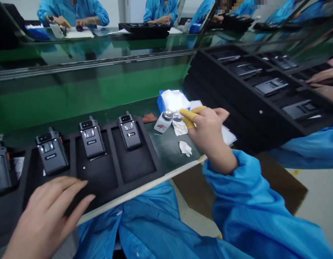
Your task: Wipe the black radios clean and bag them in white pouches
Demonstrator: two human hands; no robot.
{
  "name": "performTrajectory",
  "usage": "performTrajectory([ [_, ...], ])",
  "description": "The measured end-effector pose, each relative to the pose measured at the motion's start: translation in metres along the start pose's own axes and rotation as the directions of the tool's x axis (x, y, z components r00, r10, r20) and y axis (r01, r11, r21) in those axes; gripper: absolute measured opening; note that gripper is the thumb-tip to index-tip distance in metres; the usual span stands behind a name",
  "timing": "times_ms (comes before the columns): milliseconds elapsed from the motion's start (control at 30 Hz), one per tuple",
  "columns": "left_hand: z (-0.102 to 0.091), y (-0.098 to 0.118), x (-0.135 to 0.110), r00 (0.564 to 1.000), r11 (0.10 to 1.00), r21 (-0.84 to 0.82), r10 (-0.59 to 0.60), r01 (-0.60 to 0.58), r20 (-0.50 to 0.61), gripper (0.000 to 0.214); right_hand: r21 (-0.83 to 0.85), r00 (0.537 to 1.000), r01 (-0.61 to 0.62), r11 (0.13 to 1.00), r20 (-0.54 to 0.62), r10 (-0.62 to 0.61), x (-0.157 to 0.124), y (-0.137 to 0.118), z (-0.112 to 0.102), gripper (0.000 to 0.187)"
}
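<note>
1. Your right hand reaches out with yellow finger covers gathered just beside the bottle; whether the fingertips pinch anything at its metal cap, you cannot tell from this angle.
2. Your left hand, fingers loosely spread and with nothing visible in them, is at the tray. Just beyond its fingers lies the nearest radio; two more, a middle radio and an end radio, lie between your two hands.
3. A sideways knock from the right fingers could tip the bottle toward the end radio; any liquid inside, unseen here, might then run into the tray.
4. Your left hand, lowered without a look, could bump the nearest radio or smudge its casing, since your bare fingertips are so near.
5. Your right sleeve, swung back low, might sweep the tissue scrap, just below your yellow-covered fingertips, off the table.
</note>
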State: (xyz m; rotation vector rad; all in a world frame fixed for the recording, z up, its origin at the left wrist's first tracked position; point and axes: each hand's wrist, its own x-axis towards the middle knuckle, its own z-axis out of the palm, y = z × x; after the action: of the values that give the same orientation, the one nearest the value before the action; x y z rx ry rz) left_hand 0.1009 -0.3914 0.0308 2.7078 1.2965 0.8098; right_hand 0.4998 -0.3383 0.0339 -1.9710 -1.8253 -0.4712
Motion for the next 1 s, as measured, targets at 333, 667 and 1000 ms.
performTrajectory([
  [333,0.084,0.076,0.068,0.974,0.979,0.121,0.138,-0.162,0.18,0.069,-0.037,0.982,0.142,0.989,0.127,-0.136,0.029,-0.007,0.027,0.028],
  [667,0.103,0.07,0.062,0.983,0.994,0.048,0.089,-0.098,0.158,0.075,0.04,0.941,0.339,0.94,0.0,-0.34,0.041,-0.034,0.022,0.03],
  [1000,0.102,0.073,0.063,0.983,0.999,0.025,0.044,-0.049,0.177,0.068,0.017,0.704,0.704,0.71,0.113,-0.701,0.056,-0.102,0.041,0.038],
])
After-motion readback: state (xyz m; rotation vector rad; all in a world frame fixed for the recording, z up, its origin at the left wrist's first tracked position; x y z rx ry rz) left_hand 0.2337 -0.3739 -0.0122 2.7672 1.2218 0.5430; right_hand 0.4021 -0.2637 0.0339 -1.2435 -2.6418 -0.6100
